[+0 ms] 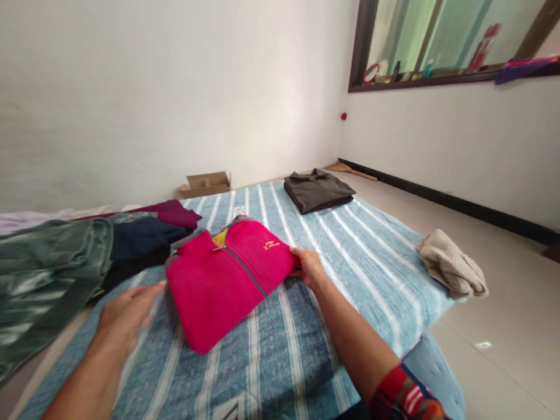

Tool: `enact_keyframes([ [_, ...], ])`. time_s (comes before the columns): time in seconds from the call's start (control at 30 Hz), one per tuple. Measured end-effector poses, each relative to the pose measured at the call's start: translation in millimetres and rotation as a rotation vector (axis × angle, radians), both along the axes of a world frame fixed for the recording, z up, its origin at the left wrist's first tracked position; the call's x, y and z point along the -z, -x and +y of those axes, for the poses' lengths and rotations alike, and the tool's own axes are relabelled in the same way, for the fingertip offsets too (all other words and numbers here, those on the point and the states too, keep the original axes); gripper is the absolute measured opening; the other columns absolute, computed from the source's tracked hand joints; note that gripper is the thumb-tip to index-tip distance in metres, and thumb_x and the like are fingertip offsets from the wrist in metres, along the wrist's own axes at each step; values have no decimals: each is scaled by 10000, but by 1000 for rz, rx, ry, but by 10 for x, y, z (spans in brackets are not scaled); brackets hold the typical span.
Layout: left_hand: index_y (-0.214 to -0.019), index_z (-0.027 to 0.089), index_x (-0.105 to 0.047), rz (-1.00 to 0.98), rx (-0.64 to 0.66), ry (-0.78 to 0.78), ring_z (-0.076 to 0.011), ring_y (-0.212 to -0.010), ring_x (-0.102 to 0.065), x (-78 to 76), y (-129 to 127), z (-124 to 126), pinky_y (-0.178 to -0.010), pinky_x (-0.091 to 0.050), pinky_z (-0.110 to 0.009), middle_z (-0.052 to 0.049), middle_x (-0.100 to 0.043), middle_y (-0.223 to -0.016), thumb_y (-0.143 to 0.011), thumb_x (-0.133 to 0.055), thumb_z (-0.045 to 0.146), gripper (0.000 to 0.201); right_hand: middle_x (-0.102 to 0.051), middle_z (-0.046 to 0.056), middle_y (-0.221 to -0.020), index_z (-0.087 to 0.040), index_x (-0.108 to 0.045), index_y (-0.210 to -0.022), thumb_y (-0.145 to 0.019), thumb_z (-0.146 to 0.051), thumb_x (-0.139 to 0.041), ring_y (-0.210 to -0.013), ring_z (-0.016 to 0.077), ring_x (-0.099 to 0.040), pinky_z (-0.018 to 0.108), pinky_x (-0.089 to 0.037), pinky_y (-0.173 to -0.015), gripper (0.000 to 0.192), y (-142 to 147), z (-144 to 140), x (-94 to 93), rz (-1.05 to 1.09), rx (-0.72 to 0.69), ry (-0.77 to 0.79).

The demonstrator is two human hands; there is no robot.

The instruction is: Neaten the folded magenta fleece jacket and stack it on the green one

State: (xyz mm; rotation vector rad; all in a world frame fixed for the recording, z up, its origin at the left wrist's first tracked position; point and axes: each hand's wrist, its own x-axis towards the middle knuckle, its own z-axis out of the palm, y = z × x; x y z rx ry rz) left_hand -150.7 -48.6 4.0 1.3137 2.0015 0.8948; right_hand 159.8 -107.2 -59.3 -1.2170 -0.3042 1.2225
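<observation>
1. The right hand [310, 267] pinches the right edge of a folded pink fleece jacket [230, 280], thumb on top of the cloth and fingers curled at or under the edge.
2. The left hand [125, 318] lies flat and spread, palm down, on the striped blanket [350, 256]; its fingertips reach the jacket's left edge and seem to touch it.
3. The pink fleece jacket lies flat on the blanket between the two hands, folded into a rough rectangle. Its long axis runs on a slant, from the near corner close to the left hand up to the collar at the far end.
4. The collar, with a grey rim and yellow lining, points away from the person. The grey zip runs down from it toward the right hand, and a small yellow logo sits on the chest just beside that hand.
5. Left of the pink jacket, touching its far left corner, lies a heap of dark clothes [140, 242] in navy and maroon; further left lies a rumpled green garment [48, 274].
6. Beyond the pink jacket, well apart at the blanket's far end, lies a folded dark grey jacket [318, 190].
7. Right of the pink jacket, at the blanket's right edge, is a crumpled beige cloth [452, 265].
8. Behind the pink jacket, against the wall, sits an open cardboard box [205, 184].
</observation>
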Motion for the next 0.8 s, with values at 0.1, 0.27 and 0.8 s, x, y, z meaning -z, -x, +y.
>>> enact_keyframes([
  [0.1,-854,192,-557,-467,-125,154,-230,-867,-613,66,59,-104,-621,-535,-322,-72,-631,-920,-716,-625,248,163,-470,-41,-547,-165,-534,-743,-682,-254,-605,-490,114,-481,276,-519,-457,129,-20,0,42,-39,-32,12],
  [0.27,-795,201,-576,-684,-68,218,-146,-557,-591,42,-20,-174,-509,-519,-268,-7,-627,-678,-772,-592,192,29,-489,-42,-547,-166,-546,-730,-665,-253,-613,-501,115,-492,277,-514,-489,127,-117,-10,36,-111,-168,23],
  [0.8,-811,165,-621,-885,-90,321,-179,-526,-634,257,-21,134,-522,-527,-286,-27,-671,-619,-722,-658,225,113,-672,104,-616,-94,-627,-687,-667,-333,-731,-508,163,-601,262,-490,-522,261,-259,913,-106,-203,-704,97],
])
